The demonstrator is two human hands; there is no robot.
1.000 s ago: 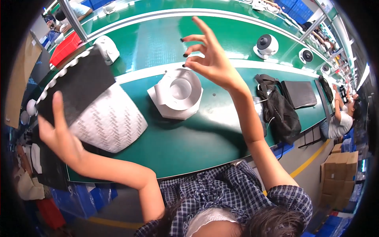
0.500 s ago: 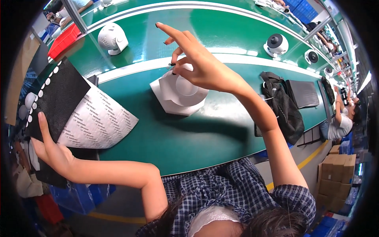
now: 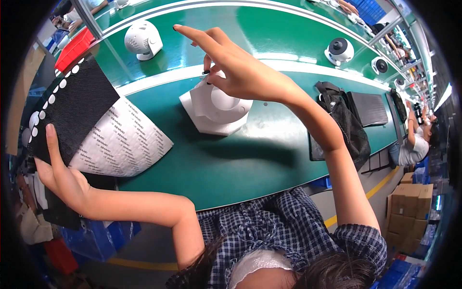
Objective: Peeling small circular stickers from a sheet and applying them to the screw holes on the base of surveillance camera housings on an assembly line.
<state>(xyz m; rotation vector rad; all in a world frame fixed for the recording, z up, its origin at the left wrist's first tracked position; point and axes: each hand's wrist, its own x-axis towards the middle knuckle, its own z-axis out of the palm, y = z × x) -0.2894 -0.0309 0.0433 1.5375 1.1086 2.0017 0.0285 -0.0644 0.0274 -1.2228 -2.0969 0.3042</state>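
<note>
My left hand (image 3: 65,180) grips a flexible sheet (image 3: 84,103) at the left, black and ribbed on one face, its white printed backing (image 3: 122,139) curling out to the right. White round spots run along its outer edge. On the green table ahead of me sits a white plastic housing (image 3: 219,113) with a rounded body and a flat, angular part. Just above its top is my right hand (image 3: 236,72), index finger stretched out, thumb and another fingertip pinched together. Whatever lies in that pinch is too small to make out.
Past a pale rail, a green conveyor carries a white grilled fan (image 3: 143,39) and black-fronted white units (image 3: 339,50). A red bin (image 3: 74,50) stands far left. On the table's right lie a black mesh bag (image 3: 339,120) and a dark folder (image 3: 368,108). Cardboard boxes (image 3: 409,207) are stacked right.
My right hand has shifted slightly left, its index finger reaching farther out. The sheet in my left hand has risen a little. Units on the conveyor have drifted slightly right.
</note>
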